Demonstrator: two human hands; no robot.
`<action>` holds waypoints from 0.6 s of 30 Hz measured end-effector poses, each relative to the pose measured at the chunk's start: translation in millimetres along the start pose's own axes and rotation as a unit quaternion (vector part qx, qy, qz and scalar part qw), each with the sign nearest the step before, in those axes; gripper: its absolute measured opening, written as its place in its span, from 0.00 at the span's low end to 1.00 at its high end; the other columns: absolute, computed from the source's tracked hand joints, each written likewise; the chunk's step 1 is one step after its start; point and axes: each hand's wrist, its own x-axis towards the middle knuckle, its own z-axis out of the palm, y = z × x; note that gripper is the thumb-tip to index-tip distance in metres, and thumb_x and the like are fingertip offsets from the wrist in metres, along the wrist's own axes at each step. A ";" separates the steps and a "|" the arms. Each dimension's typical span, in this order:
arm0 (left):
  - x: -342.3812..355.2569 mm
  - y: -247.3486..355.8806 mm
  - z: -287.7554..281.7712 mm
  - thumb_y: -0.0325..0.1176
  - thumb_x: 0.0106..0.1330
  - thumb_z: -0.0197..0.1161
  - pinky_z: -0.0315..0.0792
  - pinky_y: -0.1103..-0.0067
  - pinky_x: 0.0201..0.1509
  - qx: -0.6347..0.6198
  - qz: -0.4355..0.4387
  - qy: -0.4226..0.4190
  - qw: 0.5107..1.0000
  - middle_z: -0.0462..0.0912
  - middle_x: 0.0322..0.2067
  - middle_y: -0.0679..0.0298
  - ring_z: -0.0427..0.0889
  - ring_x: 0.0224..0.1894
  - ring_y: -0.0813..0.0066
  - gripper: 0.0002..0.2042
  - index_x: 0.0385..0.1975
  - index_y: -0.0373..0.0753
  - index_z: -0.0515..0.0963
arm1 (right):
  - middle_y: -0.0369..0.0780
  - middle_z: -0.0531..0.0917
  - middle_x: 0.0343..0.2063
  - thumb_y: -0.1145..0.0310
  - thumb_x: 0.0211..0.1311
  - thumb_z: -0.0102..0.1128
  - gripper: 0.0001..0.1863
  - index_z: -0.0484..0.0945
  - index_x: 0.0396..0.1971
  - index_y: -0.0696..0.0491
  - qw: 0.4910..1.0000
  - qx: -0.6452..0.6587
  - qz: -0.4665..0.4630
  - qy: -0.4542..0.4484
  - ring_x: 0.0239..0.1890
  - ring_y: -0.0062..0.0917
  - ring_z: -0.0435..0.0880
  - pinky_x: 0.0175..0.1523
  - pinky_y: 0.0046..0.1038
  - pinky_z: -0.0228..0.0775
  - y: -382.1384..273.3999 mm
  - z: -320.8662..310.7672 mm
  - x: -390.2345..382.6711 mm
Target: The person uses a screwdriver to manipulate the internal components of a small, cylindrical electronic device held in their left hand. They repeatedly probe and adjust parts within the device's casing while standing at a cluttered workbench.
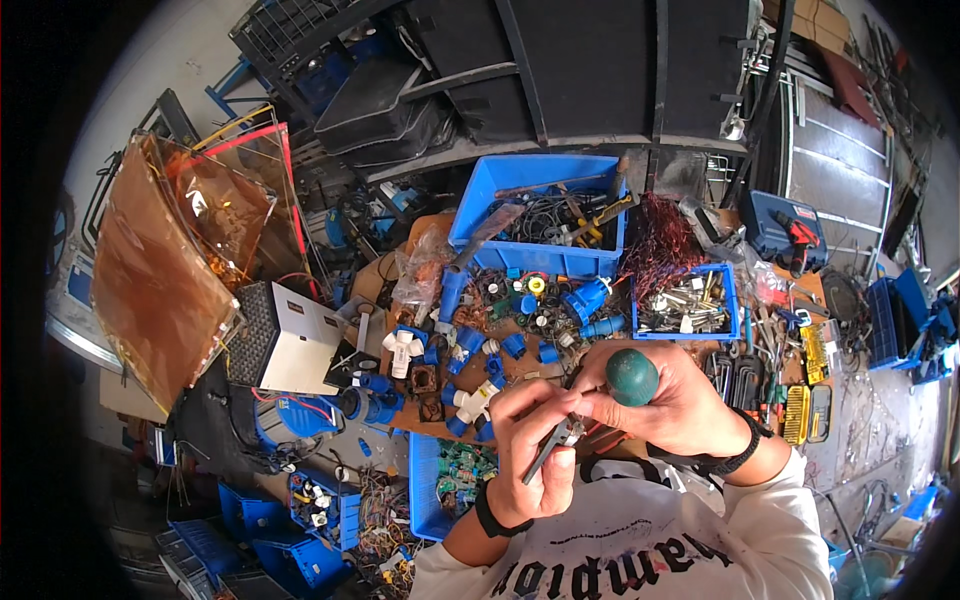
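My left hand (530, 455) grips a small dark metal piece with a narrow bar (548, 450), its fingers curled round it at the lower middle. Beside and above it, my right hand (680, 410) is wrapped round a round green handle (632, 377), whose end faces up at the camera. The two hands meet at the metal piece, and the handle's far end is hidden among the fingers. Behind them on the cluttered bench lie blue and white plastic fittings (470, 400) and a blue tray of bolts and bits (732, 305).
A large blue bin (540, 260) of tools stands at the back. Brown sheets (150, 270) lean at the left. A blue bin of green parts (425, 490) is at lower middle. A red drill on a blue case (770, 220) and yellow tool sets (797, 415) are at right.
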 end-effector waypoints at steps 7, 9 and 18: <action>-5.4 -0.2 1.3 0.39 0.68 0.48 0.62 0.69 0.52 -0.085 -0.071 0.013 0.994 0.67 0.47 0.49 0.67 0.46 0.61 0.20 0.51 0.29 0.67 | 0.37 0.77 0.25 0.74 0.52 0.64 0.06 0.75 0.26 0.58 0.998 0.009 -0.010 0.058 0.28 0.21 0.76 0.36 0.22 0.68 0.8 13.1 -3.7; -7.8 -0.6 0.3 0.40 0.69 0.48 0.62 0.70 0.52 -0.111 -0.097 0.009 0.989 0.65 0.48 0.49 0.66 0.48 0.63 0.21 0.52 0.28 0.66 | 0.37 0.78 0.25 0.75 0.51 0.64 0.06 0.75 0.27 0.57 0.994 -0.024 -0.064 0.083 0.29 0.23 0.77 0.37 0.24 0.69 4.3 16.9 -4.2; -8.3 0.3 7.9 0.37 0.71 0.45 0.65 0.80 0.37 -0.372 -0.195 0.039 0.907 0.61 0.52 0.56 0.68 0.33 0.79 0.20 0.56 0.28 0.59 | 0.39 0.78 0.30 0.76 0.44 0.66 0.11 0.76 0.30 0.56 0.971 -0.161 -0.108 0.139 0.32 0.30 0.79 0.38 0.27 0.70 10.9 26.0 -12.4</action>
